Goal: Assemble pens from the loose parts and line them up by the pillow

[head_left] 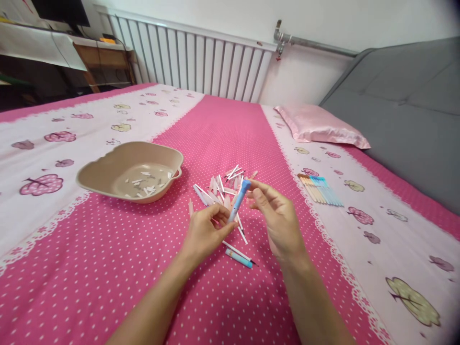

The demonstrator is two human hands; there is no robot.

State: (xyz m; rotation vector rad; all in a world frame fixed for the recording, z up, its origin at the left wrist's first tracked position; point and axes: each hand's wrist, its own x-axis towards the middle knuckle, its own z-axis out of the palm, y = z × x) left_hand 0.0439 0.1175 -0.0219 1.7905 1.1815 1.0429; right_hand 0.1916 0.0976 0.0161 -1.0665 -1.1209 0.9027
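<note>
My left hand [212,227] is closed around the lower part of a blue pen [239,202], which tilts upward to the right. My right hand [278,213] is at the pen's top, its fingers bent and slightly apart, with the fingertips beside the blue cap; whether they touch it is hard to see. Beneath and behind both hands lies a loose pile of white pen refills [235,172] with dark tips and pale pink pen barrels [215,184]. Nearer to me, a light blue pen barrel [239,258] rests beside another refill [235,249].
A beige plastic basin [108,175] on the left holds small white pieces. To the right, several cream and blue pens [321,190] lie in a neat row on the pink bedspread [143,268]. Farther back are a pink pillow [319,125], grey headboard [406,100] and white radiator [194,55].
</note>
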